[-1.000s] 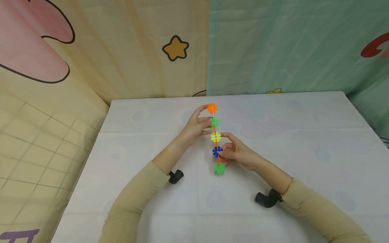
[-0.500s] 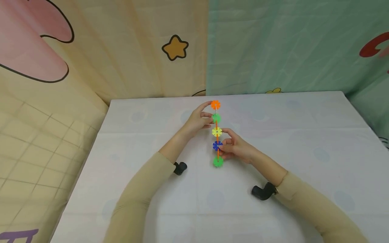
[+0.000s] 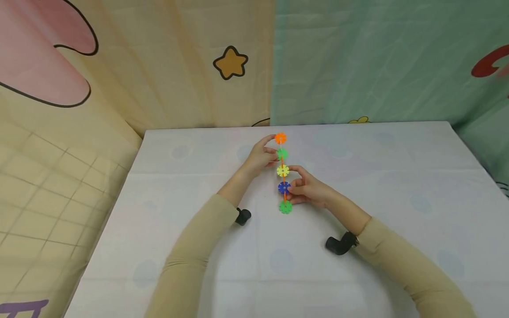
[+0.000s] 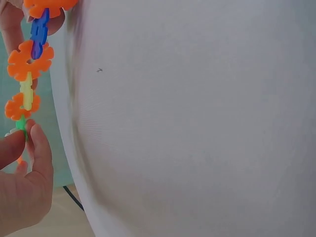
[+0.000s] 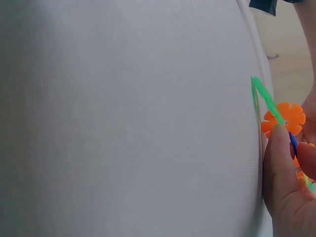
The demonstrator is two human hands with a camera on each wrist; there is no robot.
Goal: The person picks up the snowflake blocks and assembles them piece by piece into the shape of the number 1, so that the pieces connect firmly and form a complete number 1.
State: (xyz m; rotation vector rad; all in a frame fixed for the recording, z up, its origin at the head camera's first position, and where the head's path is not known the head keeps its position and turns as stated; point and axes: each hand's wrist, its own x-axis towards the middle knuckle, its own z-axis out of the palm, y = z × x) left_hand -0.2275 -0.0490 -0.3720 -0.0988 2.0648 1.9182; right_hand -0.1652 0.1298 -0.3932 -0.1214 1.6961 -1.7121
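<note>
A chain of notched plastic discs, the snowflake-shaped building kind, runs almost straight away from the body in the head view. Seen from its far end, it has an orange disc (image 3: 280,138), a green disc (image 3: 282,153), a yellow disc (image 3: 282,171), a blue disc (image 3: 283,187) and another green disc (image 3: 285,207), joined by edge-on discs, mostly orange. My left hand (image 3: 260,158) pinches the chain at the far green disc, its index finger reaching to the orange one. With thumb and fingers, my right hand (image 3: 312,190) pinches the blue disc, index fingertip beside the yellow one.
A pale cloth (image 3: 254,265) with faint round spots covers the table. Black curved pieces are on the left wrist (image 3: 242,217) and right wrist (image 3: 342,243). Printed curtains (image 3: 171,66) hang behind the table and at its left.
Both hands have moved the chain slightly away from the body. Its near end has moved farther than its far end, and the left forearm has swung to the right. Both grips stay the same.
</note>
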